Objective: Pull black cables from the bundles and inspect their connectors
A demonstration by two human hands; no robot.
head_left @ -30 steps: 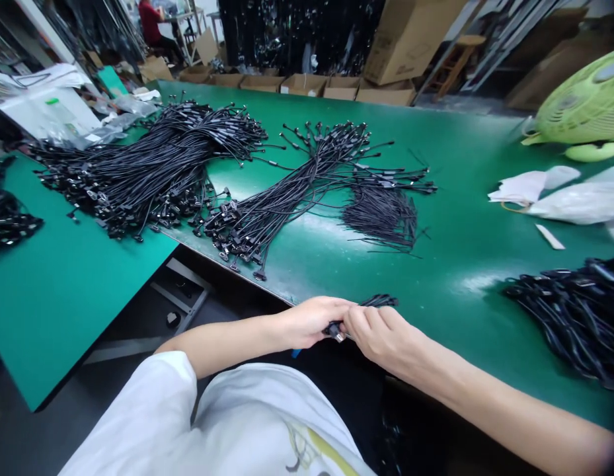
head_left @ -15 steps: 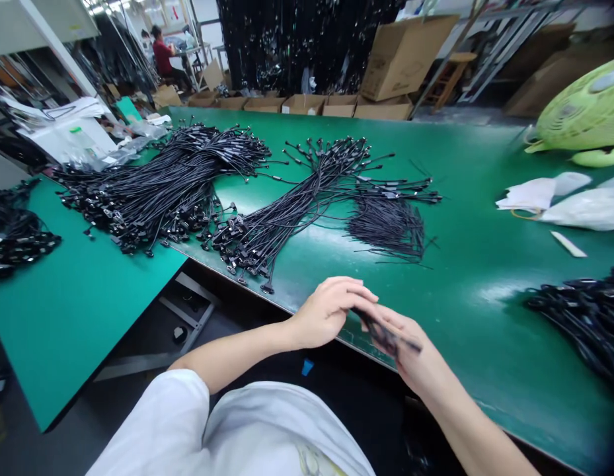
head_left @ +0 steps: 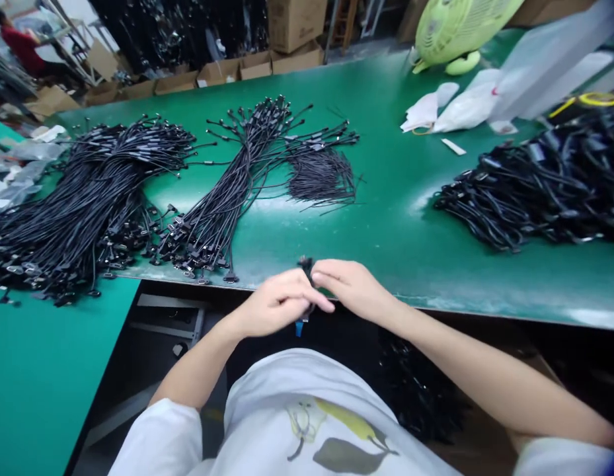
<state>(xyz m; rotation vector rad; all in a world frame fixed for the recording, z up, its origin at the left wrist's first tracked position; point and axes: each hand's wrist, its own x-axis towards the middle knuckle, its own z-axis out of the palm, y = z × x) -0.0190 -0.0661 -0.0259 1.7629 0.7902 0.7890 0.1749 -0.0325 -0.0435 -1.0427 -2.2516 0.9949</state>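
Note:
In front of my body, at the table's near edge, my left hand (head_left: pixel 274 303) is closed around a folded black cable (head_left: pixel 307 266), with its index finger stretched across it. My right hand (head_left: pixel 353 285) presses against the same cable from the other side, fingers bent over it. Most of the cable is hidden by the fingers; a dark end shows above and a bit below. Beyond the hands lie a bundle of black cables with connectors (head_left: pixel 232 185) and a pile of thin black ties (head_left: pixel 321 175).
A larger heap of black cables (head_left: pixel 93 192) lies on the left. Folded cables (head_left: pixel 535 185) are piled at right. Farther back are white bags (head_left: pixel 465 106), a white strip (head_left: pixel 453 147) and a green fan (head_left: pixel 460 26). A person in red (head_left: pixel 22 49) sits far left.
My view has turned to the right, bringing the pile of folded cables further in. Both hands have drawn closer together around the cable, which has turned from slanting to more upright.

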